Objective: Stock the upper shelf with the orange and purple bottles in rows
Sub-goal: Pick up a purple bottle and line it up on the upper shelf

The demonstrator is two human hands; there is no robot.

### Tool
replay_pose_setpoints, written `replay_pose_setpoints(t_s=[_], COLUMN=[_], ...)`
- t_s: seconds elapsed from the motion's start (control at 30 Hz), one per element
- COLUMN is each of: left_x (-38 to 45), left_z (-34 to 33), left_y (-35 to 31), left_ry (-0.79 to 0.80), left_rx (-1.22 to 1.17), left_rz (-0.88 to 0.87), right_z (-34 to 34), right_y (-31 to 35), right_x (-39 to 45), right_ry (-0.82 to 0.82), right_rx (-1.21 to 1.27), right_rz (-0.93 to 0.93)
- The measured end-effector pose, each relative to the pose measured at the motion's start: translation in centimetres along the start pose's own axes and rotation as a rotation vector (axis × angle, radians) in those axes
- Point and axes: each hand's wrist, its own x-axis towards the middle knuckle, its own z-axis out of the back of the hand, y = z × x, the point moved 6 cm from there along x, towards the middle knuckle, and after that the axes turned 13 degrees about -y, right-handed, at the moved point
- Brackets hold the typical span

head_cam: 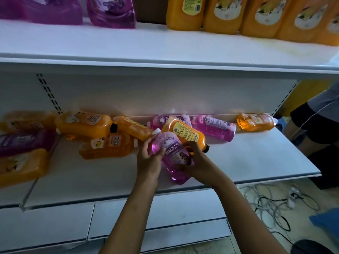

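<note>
**Purple bottle in both hands, upper shelf waiting above**

From my head camera, everything is placed against the purple bottle (171, 154) I am holding. It lies on the lower shelf (256, 158), toward the front edge, with its white cap up and to the left, away from me, and its base down and to the right, toward me. So its long axis runs on a slant across the board, not upright.

My left hand (149, 159) wraps the neck end, fingers curled round the shoulder just below the cap. My right hand (195, 159) grips the lower body from the other side, fingers curled over the label. Both touch it, so neither is nearer.

Just behind the purple bottle, touching it or nearly so, lies an orange bottle (185, 133) with a black cap. More orange and purple bottles lie scattered farther back and to the left.

The upper shelf (128, 50) sits straight above the purple bottle. On it, standing purple bottles (110, 11) are up and left, a row of orange ones (225, 15) up and right, with a gap between. I judge the coming move must swing the cap end upward to stand the bottle, then lift it toward the purple side.
</note>
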Motion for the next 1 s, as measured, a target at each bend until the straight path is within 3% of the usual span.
replay_pose_setpoints(t_s=[0.17,0.33,0.5,0.63,0.87,1.0], left_x=[-1.1,-2.4,-4.5,-6.5,-6.4,-5.5], left_z=[-1.9,-3.4,-4.3,-3.2,2.1,7.8], left_y=[-1.5,-1.9,-2.6,-4.3,-6.5,-7.3], left_ry=[0.168,0.222,0.284,0.437,0.397,0.243], left_rx=[-0.03,-0.105,-0.068,0.093,0.204,0.056], left_rz=[-0.105,-0.113,-0.112,-0.27,-0.36,-0.332], right_z=[1.2,3.3,5.1,5.6,1.6,-2.8], right_y=[1.4,2.4,3.3,4.9,10.1,14.1], right_x=[-0.9,-0.5,-0.8,-1.1,-0.3,0.4], right_ry=[0.091,0.049,-0.08,-0.205,-0.129,0.034], right_rx=[0.08,0.075,0.1,0.189,0.199,0.158], right_rz=[0.093,0.162,0.145,0.147,0.242,0.275])
